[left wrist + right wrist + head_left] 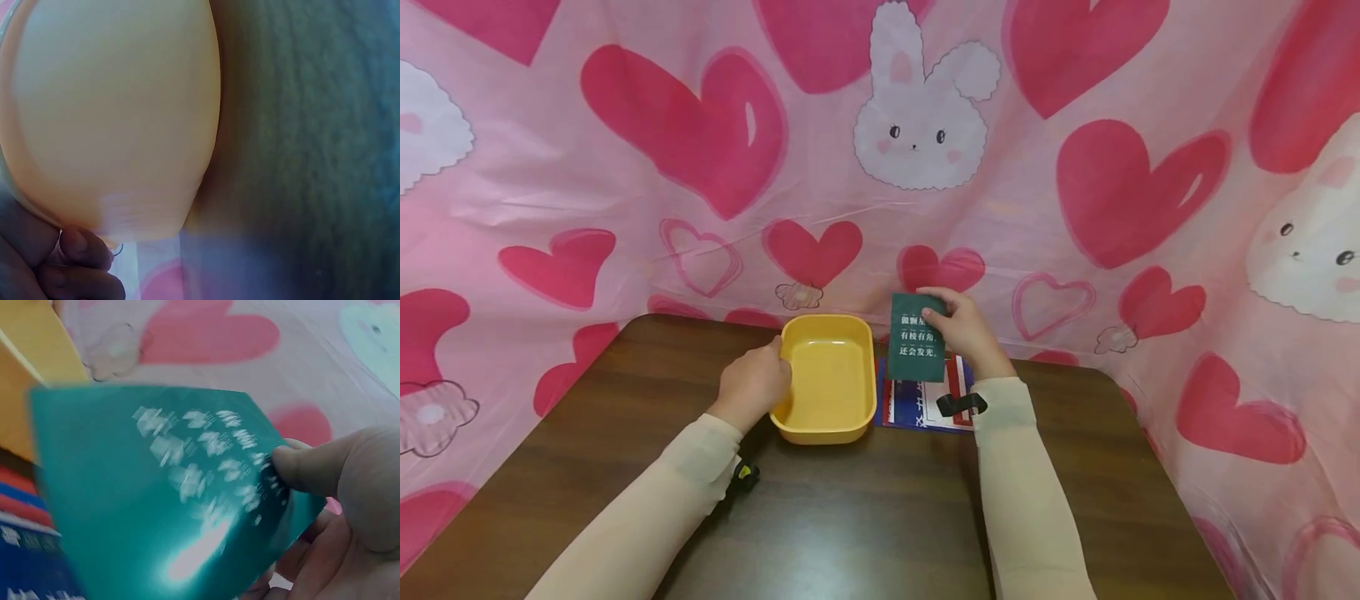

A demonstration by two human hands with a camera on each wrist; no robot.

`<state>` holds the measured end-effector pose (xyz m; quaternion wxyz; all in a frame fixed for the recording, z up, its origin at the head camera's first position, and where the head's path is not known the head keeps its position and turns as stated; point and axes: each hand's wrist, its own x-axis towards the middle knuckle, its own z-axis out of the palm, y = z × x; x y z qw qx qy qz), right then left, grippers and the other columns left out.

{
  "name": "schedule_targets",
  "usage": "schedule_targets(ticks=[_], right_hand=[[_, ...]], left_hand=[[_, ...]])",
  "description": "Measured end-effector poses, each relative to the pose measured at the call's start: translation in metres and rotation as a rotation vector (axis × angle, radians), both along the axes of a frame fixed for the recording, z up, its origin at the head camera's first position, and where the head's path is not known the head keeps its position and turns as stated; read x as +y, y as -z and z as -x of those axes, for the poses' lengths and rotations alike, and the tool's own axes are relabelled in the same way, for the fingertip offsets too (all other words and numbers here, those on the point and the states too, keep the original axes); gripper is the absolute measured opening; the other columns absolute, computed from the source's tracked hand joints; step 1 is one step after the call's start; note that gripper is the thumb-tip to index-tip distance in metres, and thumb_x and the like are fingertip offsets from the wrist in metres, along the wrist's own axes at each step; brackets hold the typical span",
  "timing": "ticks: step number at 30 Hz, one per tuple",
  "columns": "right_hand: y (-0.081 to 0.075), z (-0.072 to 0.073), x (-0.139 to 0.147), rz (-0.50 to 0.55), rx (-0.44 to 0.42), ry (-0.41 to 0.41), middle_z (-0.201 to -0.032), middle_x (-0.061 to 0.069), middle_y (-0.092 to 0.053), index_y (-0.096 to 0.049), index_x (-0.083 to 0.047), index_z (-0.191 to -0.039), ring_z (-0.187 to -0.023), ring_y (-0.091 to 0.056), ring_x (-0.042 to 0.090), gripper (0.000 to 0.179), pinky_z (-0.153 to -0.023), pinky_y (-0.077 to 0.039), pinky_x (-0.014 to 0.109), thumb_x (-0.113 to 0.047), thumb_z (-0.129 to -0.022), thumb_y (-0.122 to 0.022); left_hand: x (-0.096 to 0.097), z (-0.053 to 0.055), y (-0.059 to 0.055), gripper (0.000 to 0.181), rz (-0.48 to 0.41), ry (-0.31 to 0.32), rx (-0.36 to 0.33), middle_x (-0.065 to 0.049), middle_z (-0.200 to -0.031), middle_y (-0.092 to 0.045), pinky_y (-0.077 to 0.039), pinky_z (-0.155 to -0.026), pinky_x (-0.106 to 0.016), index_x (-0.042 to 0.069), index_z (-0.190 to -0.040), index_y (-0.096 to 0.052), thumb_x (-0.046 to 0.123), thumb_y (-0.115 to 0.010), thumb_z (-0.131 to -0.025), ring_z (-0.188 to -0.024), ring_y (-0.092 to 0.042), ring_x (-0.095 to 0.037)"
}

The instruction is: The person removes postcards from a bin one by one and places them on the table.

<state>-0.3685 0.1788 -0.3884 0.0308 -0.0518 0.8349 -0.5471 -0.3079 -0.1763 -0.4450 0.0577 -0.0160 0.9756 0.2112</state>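
Note:
My left hand grips the left rim of a yellow rectangular basin, which stands on the table with nothing in it. In the left wrist view the basin's outer wall fills much of the picture, and curled fingers show at its edge. My right hand pinches a dark green card between thumb and fingers at its upper right. White Chinese characters run across the card, and in the right wrist view the glossy card bows slightly. It overlaps a blue, red and white printed sheet on the table.
The brown wooden table meets a pink cloth backdrop printed with hearts and rabbits. The printed sheet lies close to the basin's right side. Black straps are on the wrists over the cream sleeves.

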Motion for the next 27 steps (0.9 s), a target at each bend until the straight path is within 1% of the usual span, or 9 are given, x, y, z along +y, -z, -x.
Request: schedule_targets(ticks=[4,8,12,14,18,20,22,25,27], right_hand=[[-0.001,0.001,0.021,0.052,-0.081,0.024,-0.145,0.024,-0.067,-0.065,-0.025,-0.160,-0.108,-0.074,0.030,0.046,-0.081,-0.071,0.042,-0.013,-0.115,-0.065],[-0.001,-0.001,0.040,0.055,-0.139,0.063,-0.150,0.022,-0.062,-0.064,-0.023,-0.160,-0.111,-0.069,0.031,0.044,-0.081,-0.068,0.042,-0.014,-0.117,-0.060],[0.001,-0.003,0.057,0.002,-0.163,0.091,-0.154,0.021,-0.059,-0.063,-0.015,-0.160,-0.116,-0.062,0.030,0.043,-0.086,-0.061,0.037,-0.012,-0.118,-0.057],[0.004,-0.004,0.065,-0.039,-0.176,0.101,-0.154,0.020,-0.058,-0.062,-0.013,-0.159,-0.118,-0.060,0.030,0.042,-0.088,-0.058,0.036,-0.012,-0.118,-0.056],[0.010,-0.006,0.080,-0.138,-0.184,0.088,-0.151,0.023,-0.059,-0.062,-0.010,-0.157,-0.120,-0.059,0.032,0.041,-0.088,-0.057,0.035,-0.013,-0.117,-0.056],[0.014,-0.006,0.086,-0.162,-0.193,0.079,-0.147,0.023,-0.060,-0.062,-0.008,-0.156,-0.117,-0.059,0.032,0.041,-0.088,-0.057,0.034,-0.013,-0.116,-0.055],[0.018,-0.006,0.092,-0.152,-0.199,0.078,-0.142,0.022,-0.062,-0.061,-0.005,-0.155,-0.111,-0.061,0.028,0.041,-0.087,-0.057,0.032,-0.011,-0.115,-0.055],[0.025,-0.005,0.103,-0.134,-0.217,0.100,-0.131,0.021,-0.064,-0.059,0.000,-0.153,-0.098,-0.064,0.023,0.041,-0.081,-0.058,0.031,-0.008,-0.113,-0.054],[0.028,-0.004,0.109,-0.149,-0.232,0.125,-0.126,0.020,-0.065,-0.059,0.000,-0.153,-0.092,-0.066,0.020,0.042,-0.077,-0.059,0.031,-0.007,-0.112,-0.053]], left_hand=[[-0.002,0.000,0.000,0.067,-0.001,-0.004,-0.004,-0.029,-0.146,-0.072,-0.064,-0.095,-0.063,0.001,-0.174,-0.040,0.031,-0.048,-0.115,-0.105,-0.072,-0.041],[-0.003,0.000,-0.001,0.068,-0.001,-0.001,-0.004,-0.029,-0.149,-0.071,-0.063,-0.098,-0.065,0.000,-0.174,-0.040,0.030,-0.048,-0.114,-0.108,-0.072,-0.042],[-0.003,-0.001,-0.001,0.067,-0.001,0.009,0.001,-0.029,-0.148,-0.071,-0.063,-0.097,-0.065,0.000,-0.173,-0.041,0.030,-0.048,-0.114,-0.108,-0.072,-0.042],[-0.003,-0.001,-0.002,0.067,0.001,0.007,0.004,-0.029,-0.146,-0.072,-0.064,-0.096,-0.065,0.000,-0.173,-0.041,0.030,-0.048,-0.114,-0.107,-0.072,-0.041],[-0.003,0.000,-0.002,0.066,0.004,0.001,0.002,-0.028,-0.141,-0.074,-0.064,-0.093,-0.064,0.000,-0.173,-0.043,0.030,-0.047,-0.113,-0.103,-0.072,-0.040],[-0.003,0.000,-0.002,0.066,0.003,0.000,0.001,-0.028,-0.140,-0.074,-0.064,-0.092,-0.063,0.001,-0.172,-0.043,0.029,-0.047,-0.113,-0.102,-0.071,-0.040],[-0.003,0.000,-0.002,0.066,0.003,0.001,0.002,-0.028,-0.141,-0.074,-0.064,-0.092,-0.063,0.001,-0.173,-0.043,0.029,-0.047,-0.113,-0.103,-0.072,-0.040],[-0.003,0.000,-0.002,0.066,0.001,0.002,0.005,-0.028,-0.143,-0.074,-0.064,-0.092,-0.063,0.001,-0.173,-0.043,0.029,-0.047,-0.113,-0.103,-0.072,-0.040],[-0.003,-0.001,-0.002,0.066,0.000,0.002,0.006,-0.028,-0.144,-0.073,-0.064,-0.093,-0.063,0.001,-0.173,-0.042,0.030,-0.047,-0.114,-0.104,-0.072,-0.040]])
